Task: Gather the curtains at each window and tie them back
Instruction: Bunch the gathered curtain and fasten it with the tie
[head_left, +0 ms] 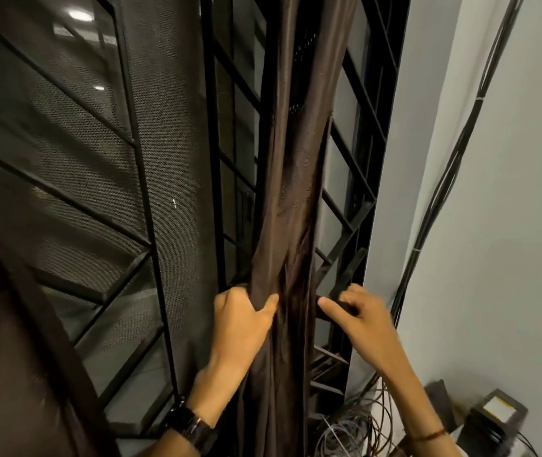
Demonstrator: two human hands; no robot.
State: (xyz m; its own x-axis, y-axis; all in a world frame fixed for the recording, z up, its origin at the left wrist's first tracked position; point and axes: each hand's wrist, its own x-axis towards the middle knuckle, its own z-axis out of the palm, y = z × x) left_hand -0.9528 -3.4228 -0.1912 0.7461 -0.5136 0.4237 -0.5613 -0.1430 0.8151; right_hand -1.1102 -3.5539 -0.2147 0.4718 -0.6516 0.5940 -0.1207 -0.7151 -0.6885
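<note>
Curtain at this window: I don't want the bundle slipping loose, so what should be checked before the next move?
1. Curtain gathered into one bundle: ok, the folds hang as one column.
2. Left hand grips the bundle: ok.
3. Right hand pinches the dark strap: ok.
4. Strap runs behind the curtain to the left side: cannot tell, the cloth hides it.
5. Strap fastened across the front: not ok, nothing crosses the front yet.
6. Curtain hem free of the wires below: cannot tell.
</note>
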